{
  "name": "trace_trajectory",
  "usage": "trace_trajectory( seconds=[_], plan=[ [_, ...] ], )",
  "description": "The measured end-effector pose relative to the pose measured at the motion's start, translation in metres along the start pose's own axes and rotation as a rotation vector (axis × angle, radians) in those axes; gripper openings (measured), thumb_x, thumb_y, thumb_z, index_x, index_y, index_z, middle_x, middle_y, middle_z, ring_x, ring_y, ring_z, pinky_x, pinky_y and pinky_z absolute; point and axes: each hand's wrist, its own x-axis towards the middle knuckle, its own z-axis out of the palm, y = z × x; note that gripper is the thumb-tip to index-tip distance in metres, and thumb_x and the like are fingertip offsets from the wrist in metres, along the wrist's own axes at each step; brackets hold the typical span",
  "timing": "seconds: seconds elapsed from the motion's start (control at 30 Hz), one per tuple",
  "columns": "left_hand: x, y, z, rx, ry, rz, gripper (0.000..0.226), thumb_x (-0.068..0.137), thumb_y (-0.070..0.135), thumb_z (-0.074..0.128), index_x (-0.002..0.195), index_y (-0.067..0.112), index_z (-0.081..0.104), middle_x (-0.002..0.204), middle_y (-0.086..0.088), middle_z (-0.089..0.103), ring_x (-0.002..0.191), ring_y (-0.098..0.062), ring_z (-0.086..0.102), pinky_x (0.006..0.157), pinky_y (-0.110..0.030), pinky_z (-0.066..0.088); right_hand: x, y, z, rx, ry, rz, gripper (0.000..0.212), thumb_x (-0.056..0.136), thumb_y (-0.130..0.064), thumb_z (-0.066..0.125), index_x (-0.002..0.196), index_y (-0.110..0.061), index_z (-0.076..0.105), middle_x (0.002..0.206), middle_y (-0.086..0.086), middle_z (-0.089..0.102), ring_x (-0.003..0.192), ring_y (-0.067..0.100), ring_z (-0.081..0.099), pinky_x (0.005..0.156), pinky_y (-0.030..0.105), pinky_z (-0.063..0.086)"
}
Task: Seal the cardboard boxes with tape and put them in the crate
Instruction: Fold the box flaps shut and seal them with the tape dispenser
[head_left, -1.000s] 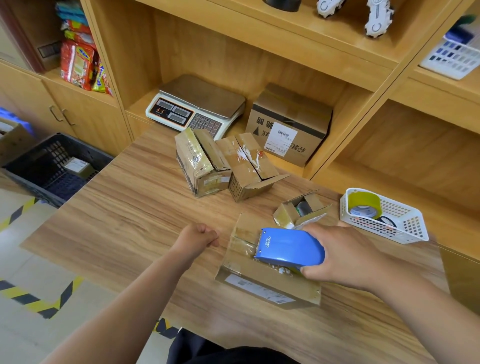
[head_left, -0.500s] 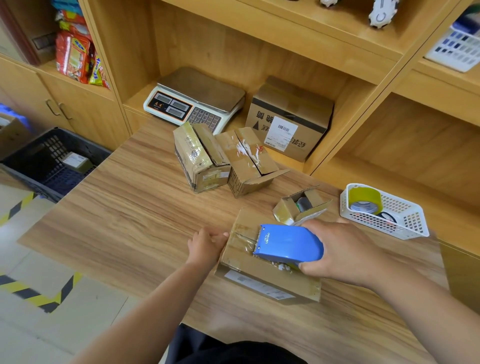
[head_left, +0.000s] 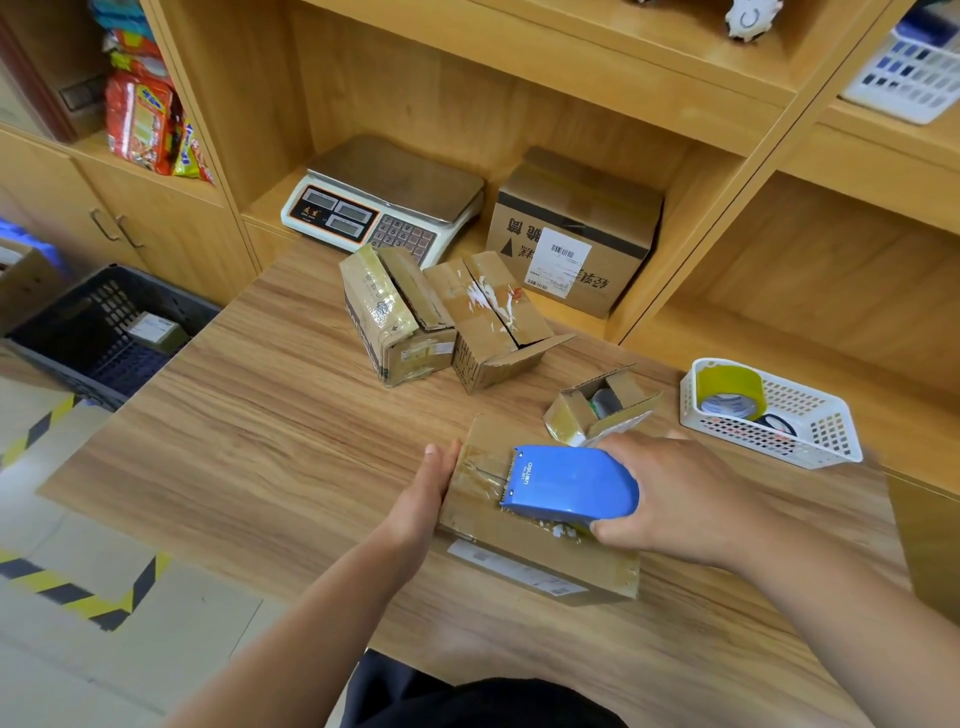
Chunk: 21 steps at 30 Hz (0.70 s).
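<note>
- Far left, on the floor beside the worktop (head_left: 270, 441): dark crate (head_left: 67, 332) with one small box (head_left: 156, 330) lying inside.
- Back shelf: scale (head_left: 384, 202), with a labelled carton (head_left: 571, 228) to its right.
- Worktop, back centre: two cardboard boxes touching side by side, the taped-up one (head_left: 395, 322) on the left and the one with a loose flap (head_left: 493, 317) on the right.
- Left hand (head_left: 426, 493): fingers straight, pressed flat against the left end of the front box (head_left: 524, 540).
- Front box lies flat near the worktop's front edge, clear tape across its top.
- Blue tape dispenser (head_left: 566, 483) sits on that box top, cutter end facing left.
- Right hand (head_left: 680, 499) — wrapped round the dispenser's rear.
- Small open box (head_left: 597, 405) just behind the dispenser.
- Far right — white basket (head_left: 810, 431) holding a tape roll (head_left: 727, 389).
</note>
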Motion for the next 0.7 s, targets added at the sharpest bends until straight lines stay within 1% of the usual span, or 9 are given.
trace_trajectory(
  seconds=[0.13,0.17,0.23,0.27,0.33,0.4,0.43,0.57,0.7],
  plan=[
    [-0.006,0.016,-0.005,0.098,-0.025,-0.049,0.108,0.061,0.089,0.032,0.15,0.029,0.026,0.156,0.009,0.024,0.143,-0.009,0.02,0.12,-0.04,0.009,0.001,0.001,0.001,0.001,0.006,-0.003,0.062,0.056,-0.067,0.056,0.109,-0.035,0.05,0.096,-0.011,0.061,0.086,0.013,0.053,0.072,0.033,0.052],
    [-0.008,0.024,-0.007,0.118,0.0,-0.003,0.106,0.061,0.086,0.039,0.151,0.032,0.02,0.156,0.013,0.017,0.143,-0.006,0.014,0.12,-0.038,0.006,0.002,0.001,0.001,0.0,0.009,-0.006,0.062,0.056,-0.067,0.056,0.108,-0.035,0.05,0.097,-0.011,0.061,0.086,0.014,0.053,0.072,0.034,0.052],
    [-0.013,0.049,-0.008,0.258,-0.046,0.119,0.098,0.07,0.065,0.056,0.151,0.04,0.006,0.152,0.024,0.004,0.138,0.002,0.005,0.116,-0.033,0.007,0.002,0.003,0.003,-0.003,0.015,-0.018,0.062,0.056,-0.068,0.054,0.107,-0.034,0.05,0.097,-0.011,0.061,0.087,0.016,0.053,0.074,0.035,0.051],
    [-0.015,0.061,-0.009,0.429,-0.113,0.174,0.101,0.073,0.052,0.063,0.151,0.039,0.0,0.15,0.026,-0.001,0.137,0.005,0.001,0.117,-0.032,0.007,0.002,0.003,0.003,-0.006,0.016,-0.023,0.062,0.055,-0.068,0.054,0.107,-0.034,0.05,0.096,-0.012,0.061,0.088,0.017,0.052,0.076,0.035,0.05],
    [-0.012,0.077,-0.008,0.998,-0.212,0.312,0.115,0.073,0.04,0.074,0.151,0.028,-0.01,0.15,0.021,-0.013,0.138,0.004,-0.012,0.119,-0.029,0.0,0.003,0.004,0.004,-0.002,0.021,-0.027,0.062,0.054,-0.068,0.051,0.105,-0.033,0.05,0.093,-0.012,0.06,0.088,0.019,0.052,0.077,0.036,0.049],
    [-0.003,0.08,-0.004,1.468,-0.257,0.436,0.128,0.069,0.053,0.075,0.148,0.017,-0.019,0.147,0.013,-0.027,0.138,-0.001,-0.024,0.116,-0.026,-0.013,0.004,0.006,0.006,0.008,0.028,-0.031,0.063,0.052,-0.07,0.049,0.102,-0.032,0.049,0.09,-0.011,0.059,0.085,0.018,0.053,0.076,0.037,0.05],
    [0.0,0.079,0.0,1.58,-0.266,0.453,0.131,0.068,0.06,0.072,0.147,0.015,-0.022,0.146,0.01,-0.031,0.137,-0.003,-0.028,0.115,-0.026,-0.017,0.004,0.007,0.006,0.009,0.031,-0.037,0.062,0.052,-0.07,0.049,0.101,-0.032,0.049,0.089,-0.01,0.059,0.084,0.018,0.053,0.076,0.037,0.05],
    [0.01,0.075,0.011,1.707,-0.254,0.437,0.139,0.061,0.075,0.067,0.147,0.012,-0.023,0.156,0.0,-0.026,0.138,-0.01,-0.031,0.112,-0.031,-0.022,0.003,0.01,0.004,0.006,0.026,-0.062,0.058,0.056,-0.07,0.05,0.099,-0.032,0.047,0.09,-0.011,0.059,0.084,0.018,0.053,0.079,0.037,0.049],
    [0.008,0.073,0.016,1.747,-0.211,0.444,0.141,0.057,0.08,0.065,0.148,0.013,-0.02,0.157,0.0,-0.022,0.141,-0.012,-0.029,0.111,-0.034,-0.024,0.001,0.012,0.002,-0.029,0.013,-0.09,0.063,0.059,-0.075,0.053,0.105,-0.033,0.044,0.097,-0.013,0.058,0.09,0.02,0.051,0.079,0.036,0.047]
  ],
)
